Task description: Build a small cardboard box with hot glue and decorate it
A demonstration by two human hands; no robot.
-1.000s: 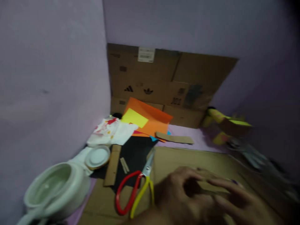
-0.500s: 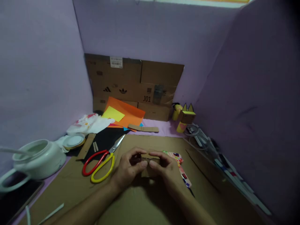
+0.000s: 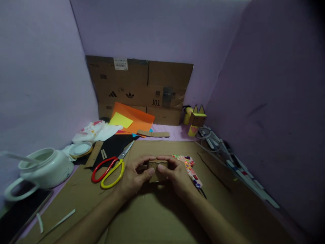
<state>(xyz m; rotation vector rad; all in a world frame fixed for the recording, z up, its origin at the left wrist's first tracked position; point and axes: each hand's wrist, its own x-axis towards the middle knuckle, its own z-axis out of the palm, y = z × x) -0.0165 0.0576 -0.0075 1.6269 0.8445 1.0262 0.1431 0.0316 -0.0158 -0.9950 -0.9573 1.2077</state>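
Note:
A small brown cardboard box [image 3: 157, 176] is held between both hands, just above or on the cardboard sheet [image 3: 144, 217]; I cannot tell whether it touches. My left hand [image 3: 135, 174] grips its left side, fingers over the top and thumb on the front. From the right, my right hand [image 3: 176, 173] holds it the same way, thumb pressed on the front face. Scissors [image 3: 113, 171] with one red and one yellow handle lie left of my left hand, blades pointing away. Beside my right hand lies a colourful patterned glue gun or similar floral-print tool [image 3: 190, 167], partly hidden.
A white pot [image 3: 48, 169] and a dark phone [image 3: 27, 210] stand at the left. Orange paper [image 3: 137, 118] and a cardboard strip [image 3: 153, 134] lie at the back. A cardboard cat figure [image 3: 198, 120] stands at back right, near pens and a cable [image 3: 209, 142].
The view has shifted slightly, so the surroundings sit a little differently in the picture. Both hands keep hold of the small box, and my right thumb has shifted slightly on its front.

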